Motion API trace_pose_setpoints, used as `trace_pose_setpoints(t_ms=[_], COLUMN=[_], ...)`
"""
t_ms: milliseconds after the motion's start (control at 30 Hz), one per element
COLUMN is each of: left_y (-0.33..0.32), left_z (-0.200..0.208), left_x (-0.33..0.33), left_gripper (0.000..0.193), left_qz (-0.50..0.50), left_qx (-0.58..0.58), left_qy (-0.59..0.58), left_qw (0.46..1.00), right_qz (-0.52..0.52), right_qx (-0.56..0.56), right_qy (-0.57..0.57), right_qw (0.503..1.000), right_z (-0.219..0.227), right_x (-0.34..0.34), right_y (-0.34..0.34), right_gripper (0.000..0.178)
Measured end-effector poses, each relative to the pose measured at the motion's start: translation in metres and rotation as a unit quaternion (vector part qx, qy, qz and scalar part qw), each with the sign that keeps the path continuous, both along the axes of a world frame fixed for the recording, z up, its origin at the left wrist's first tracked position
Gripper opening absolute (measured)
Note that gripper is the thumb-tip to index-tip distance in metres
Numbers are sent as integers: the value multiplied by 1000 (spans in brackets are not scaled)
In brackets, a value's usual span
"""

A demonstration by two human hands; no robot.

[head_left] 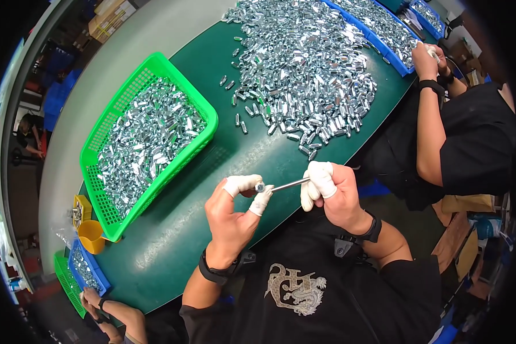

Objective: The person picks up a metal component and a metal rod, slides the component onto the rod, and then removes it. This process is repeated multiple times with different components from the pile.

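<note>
My left hand [230, 217], with white finger covers on thumb and fingers, pinches a small shiny metal piece [260, 187] with a round end facing up. My right hand [341, 198], also in white finger covers, is closed around a thin straight metal rod [291, 184]. The rod points left toward my left fingertips, its tip close beside the metal piece. I cannot tell whether they touch. Both hands are held above the near edge of the green table [172, 252]. Beyond them lies a big heap of small silvery metal pieces [304, 69].
A green plastic basket [211, 123] full of similar metal pieces stands to the left. A yellow cup [92, 236] and a blue tray [100, 275] sit by its near end. Blue trays [406, 70] line the far right. Co-workers' hands [427, 60] work at right and lower left.
</note>
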State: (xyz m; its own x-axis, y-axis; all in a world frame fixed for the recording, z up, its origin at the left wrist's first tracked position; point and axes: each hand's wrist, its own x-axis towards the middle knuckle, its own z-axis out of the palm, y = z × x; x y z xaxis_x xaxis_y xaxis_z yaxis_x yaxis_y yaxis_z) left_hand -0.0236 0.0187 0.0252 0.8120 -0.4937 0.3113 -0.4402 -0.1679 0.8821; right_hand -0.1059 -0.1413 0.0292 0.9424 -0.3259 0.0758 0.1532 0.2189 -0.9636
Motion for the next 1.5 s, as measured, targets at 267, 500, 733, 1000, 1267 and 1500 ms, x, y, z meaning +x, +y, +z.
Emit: trace_pose_setpoints(t_ms=[267,500,733,1000,1267,1500], left_y=[-2,-7,-5,0,-10,-9], left_z=[4,7,-10,-13,-13,-13], left_x=[2,-5,-15,-15,-11,-19], left_gripper=[21,24,23,22,21,18], left_qz=[-54,-80,-83,-74,-65,-34], left_qx=[35,6,-15,-13,-64,-34], left_qy=[-120,-27,56,175,252,171], left_qw=[991,996,995,982,963,984], right_qz=[24,56,58,62,87,137], right_qx=[-32,-13,21,-1,70,49], right_qy=[34,56,81,102,128,86], right_qw=[999,997,995,993,985,986], right_z=[-4,-7,-13,-22,-23,-32], right_x=[1,-4,-3,-5,-3,5], right_y=[-7,0,-1,3,-5,10], right_gripper=[36,36,37,41,35,28])
